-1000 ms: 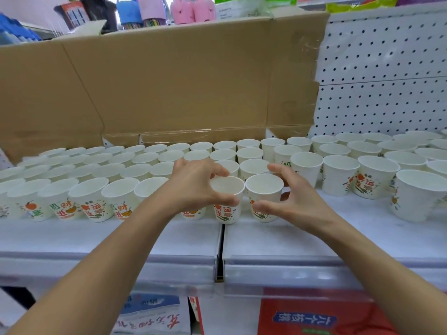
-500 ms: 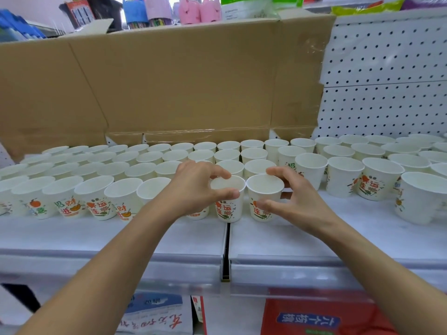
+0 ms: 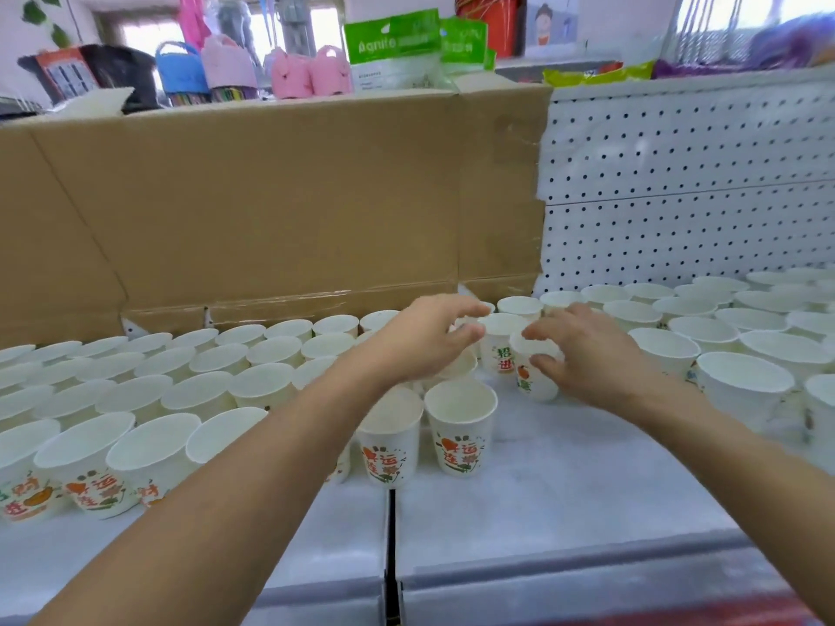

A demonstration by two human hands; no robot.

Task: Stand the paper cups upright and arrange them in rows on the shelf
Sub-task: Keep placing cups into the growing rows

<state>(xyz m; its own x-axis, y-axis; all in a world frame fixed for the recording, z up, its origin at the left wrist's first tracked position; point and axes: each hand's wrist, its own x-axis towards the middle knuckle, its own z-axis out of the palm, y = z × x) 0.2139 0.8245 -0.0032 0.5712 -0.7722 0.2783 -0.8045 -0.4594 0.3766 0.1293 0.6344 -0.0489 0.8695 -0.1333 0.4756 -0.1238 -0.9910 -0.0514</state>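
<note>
To the left of the left hand (image 3: 420, 341), white paper cups (image 3: 135, 395) are being kept upright in tight rows on the shelf (image 3: 565, 490). Their round rims are touching, and the tapered walls of the front row are printed in orange, red and green. Beyond them a sheet of brown cardboard (image 3: 271, 196) is being stood along the back, matte and creased, with glossy tape over its lower fold.

The left hand is being held over the cups with its fingers bent and its thumb drawn towards them beside a rim. Whether anything is being pinched cannot be told, since the fingertips are blurred. Nearer the person than this hand, two front cups (image 3: 461, 426) are being left upright side by side. One of them is partly covered by the forearm.

Between the hands a red-lettered cup (image 3: 497, 354) is standing upright. Just beside it an orange-printed cup (image 3: 535, 384) is being gripped by the right hand (image 3: 592, 359), with the thumb pressed on its smooth wall and the fingers curled over its rim.

To the right of the right hand, a looser group of cups (image 3: 745, 377) is being kept upright on the smooth white shelf. Beyond these a white pegboard (image 3: 677, 173) is rising, flat and pierced with even rows of small round holes.
</note>
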